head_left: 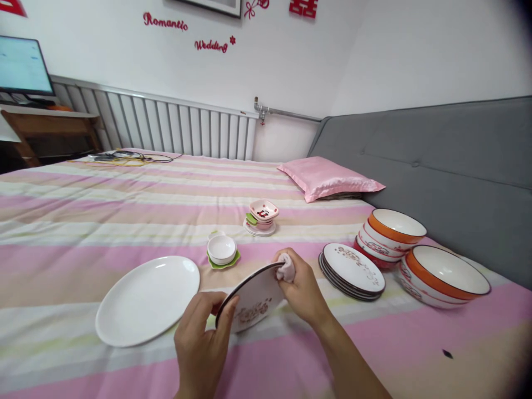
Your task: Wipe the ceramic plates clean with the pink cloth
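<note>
A white plate with a dark rim and a brown floral print (257, 302) is held tilted above the bed. My left hand (203, 332) pinches its left edge between thumb and fingers. At the plate's upper right edge, my right hand (301, 288) is closed round a bunched pale pink cloth (286, 268), pressed against the rim. To the right lies a stack of matching plates (353, 269). A large white oval plate (149, 302) rests on the left, and a small white bowl (221, 249) sits on a green leaf-shaped dish (224, 263) beyond my hands.
Small pink dishes (264, 210) are stacked farther back. Orange-rimmed bowls (444, 277) stand at the right, near the grey headboard (436, 144). A pink pillow (328, 176) and tangled cables (128, 157) lie on the striped bedsheet (103, 221). A radiator (166, 122) lines the wall.
</note>
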Demonstrator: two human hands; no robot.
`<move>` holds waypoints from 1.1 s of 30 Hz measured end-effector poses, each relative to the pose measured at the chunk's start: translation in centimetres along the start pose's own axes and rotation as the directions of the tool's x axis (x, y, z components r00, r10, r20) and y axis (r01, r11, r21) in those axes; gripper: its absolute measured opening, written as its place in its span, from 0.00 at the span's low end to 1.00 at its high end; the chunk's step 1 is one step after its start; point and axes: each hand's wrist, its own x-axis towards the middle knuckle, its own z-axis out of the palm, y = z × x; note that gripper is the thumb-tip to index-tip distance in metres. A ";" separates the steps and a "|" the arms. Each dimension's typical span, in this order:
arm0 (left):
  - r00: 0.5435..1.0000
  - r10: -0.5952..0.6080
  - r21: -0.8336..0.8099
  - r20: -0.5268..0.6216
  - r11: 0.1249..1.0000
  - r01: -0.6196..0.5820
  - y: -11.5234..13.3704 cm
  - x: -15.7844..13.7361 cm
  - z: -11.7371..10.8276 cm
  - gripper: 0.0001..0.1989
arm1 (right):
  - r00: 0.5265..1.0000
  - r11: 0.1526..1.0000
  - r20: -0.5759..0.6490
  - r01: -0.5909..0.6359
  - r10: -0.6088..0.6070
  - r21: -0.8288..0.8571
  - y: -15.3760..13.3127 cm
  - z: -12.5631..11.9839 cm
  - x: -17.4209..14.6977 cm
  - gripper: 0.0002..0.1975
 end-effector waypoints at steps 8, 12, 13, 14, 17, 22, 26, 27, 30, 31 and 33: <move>0.996 0.046 0.021 0.076 0.999 -0.047 0.0 -0.3 0.1 0.03 | 0.987 0.970 0.074 0.154 -0.142 -0.188 -1.6 -0.1 -0.7 0.20; 0.946 -0.198 0.123 0.256 0.977 0.171 -0.5 -0.3 0.6 0.13 | 0.998 0.991 0.037 0.046 -0.041 -0.125 -0.2 -0.5 0.1 0.16; 0.906 -0.274 0.168 0.324 0.959 0.230 -0.6 -0.3 0.7 0.14 | 0.999 0.995 0.032 0.024 -0.021 -0.100 0.3 -0.6 0.3 0.15; 0.854 -0.346 0.218 0.388 0.935 0.280 -0.8 -0.4 0.8 0.13 | 1.000 0.997 0.030 0.008 -0.006 -0.072 0.9 -0.7 0.6 0.14; 0.723 -0.466 0.337 0.510 0.881 0.331 -1.0 -0.6 1.1 0.11 | 0.999 0.999 0.015 -0.029 0.029 0.015 2.5 -0.9 1.2 0.13; 0.757 -0.431 0.312 0.492 0.899 0.308 -1.2 -1.0 1.2 0.15 | 0.994 0.993 -0.056 -0.093 0.097 0.073 4.2 -1.0 1.6 0.11; 0.884 -0.323 0.192 0.338 0.943 0.271 -1.5 -0.9 1.0 0.14 | 0.988 0.986 -0.096 -0.112 0.124 0.120 4.1 -0.7 1.5 0.12; 0.912 -0.289 0.146 0.290 0.955 0.257 -1.6 -0.8 0.9 0.13 | 0.987 0.985 -0.093 -0.117 0.130 0.130 4.0 -0.6 1.4 0.12; 0.973 -0.177 0.042 0.151 0.984 0.173 -1.3 -0.6 0.5 0.08 | 0.990 0.981 -0.061 -0.119 0.130 0.153 3.2 -0.2 1.1 0.13; 0.983 -0.139 0.020 0.119 0.990 0.137 -1.1 -0.4 0.3 0.07 | 0.992 0.982 -0.047 -0.112 0.121 0.152 2.8 -0.1 1.0 0.12; 0.995 -0.063 -0.002 0.073 0.998 0.063 -0.5 -0.3 0.1 0.06 | 0.996 0.990 -0.016 -0.082 0.085 0.117 1.8 0.0 0.6 0.13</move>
